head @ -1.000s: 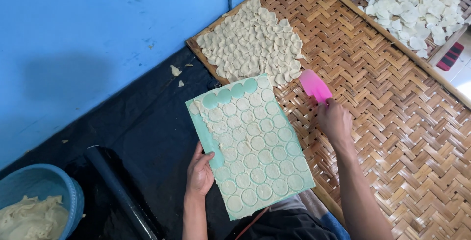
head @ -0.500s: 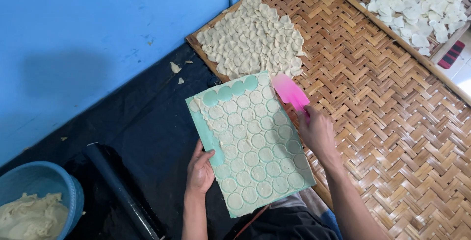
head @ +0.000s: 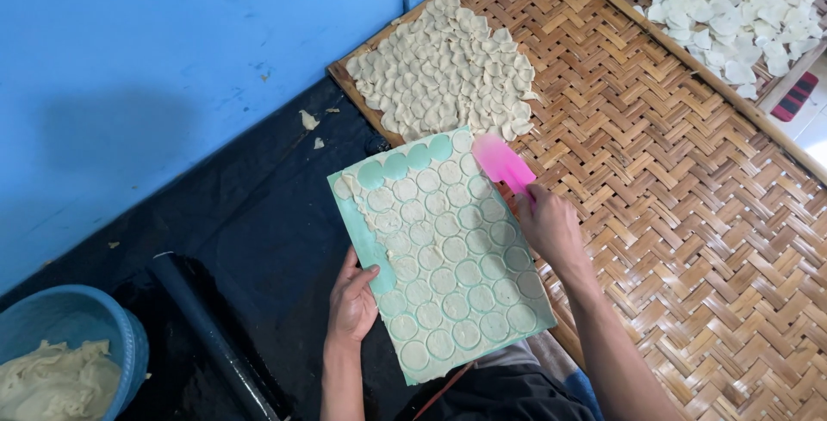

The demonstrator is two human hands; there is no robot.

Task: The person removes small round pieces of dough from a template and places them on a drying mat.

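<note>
A: Where is the mint-green plastic mould sheet with round dough discs (head: pixel 444 257)?

B: It rests at the woven bamboo tray (head: pixel 689 214) edge. The left hand (head: pixel 351 296) grips its left side, and the right hand (head: pixel 551 227) is closed around a pink plastic scraper (head: pixel 504 164) at its top corner.

A: What is the risk?

B: I think a hard push can tilt the sheet, and discs slide onto the black floor sheet (head: pixel 258 223).

A teal mould tray (head: pixel 448 257), filled with round dough discs, is held tilted; a pink scraper (head: pixel 502 164) is laid at its upper right corner.
</note>
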